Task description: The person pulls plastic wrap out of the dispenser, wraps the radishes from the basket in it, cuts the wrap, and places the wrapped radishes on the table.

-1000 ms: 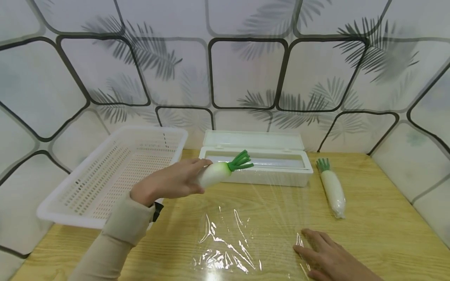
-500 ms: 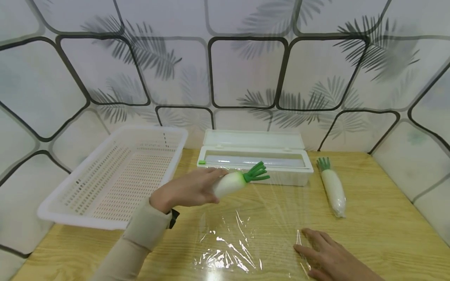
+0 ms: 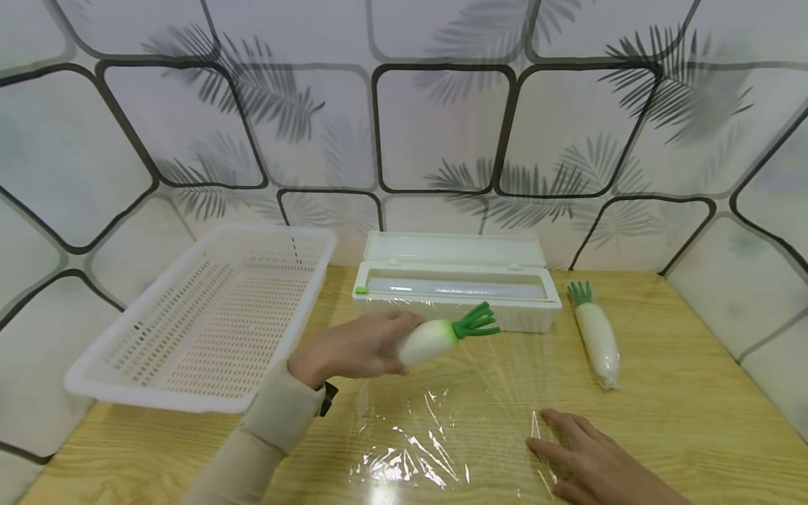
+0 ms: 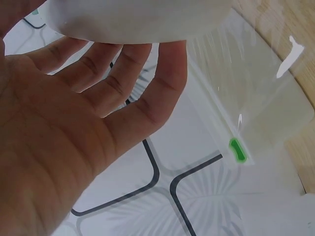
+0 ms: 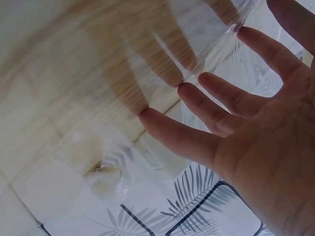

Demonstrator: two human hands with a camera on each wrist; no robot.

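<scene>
My left hand [image 3: 360,345] grips a white radish [image 3: 431,341] with green stalks, held above the table. In the left wrist view the fingers [image 4: 170,83] curl against the pale radish [image 4: 138,19]. Beneath it a sheet of cling film [image 3: 410,442] lies stretched over the tabletop, running back to a white dispenser box [image 3: 524,319] with its lid raised and a film roll [image 3: 454,287] inside. My right hand [image 3: 587,456] rests at the film's right edge with fingers spread; the right wrist view shows its fingertips [image 5: 145,112] touching the surface.
A white perforated basket [image 3: 158,401] stands at the left. To the right lies a second radish [image 3: 597,340], wrapped in film. A green slider [image 3: 361,290] sits at the box's left end. The patterned wall [image 3: 442,133] rises behind the wooden table [image 3: 694,421].
My left hand has carried the radish to the right and slightly nearer, from beside the basket to over the film. The right hand has stayed in place.
</scene>
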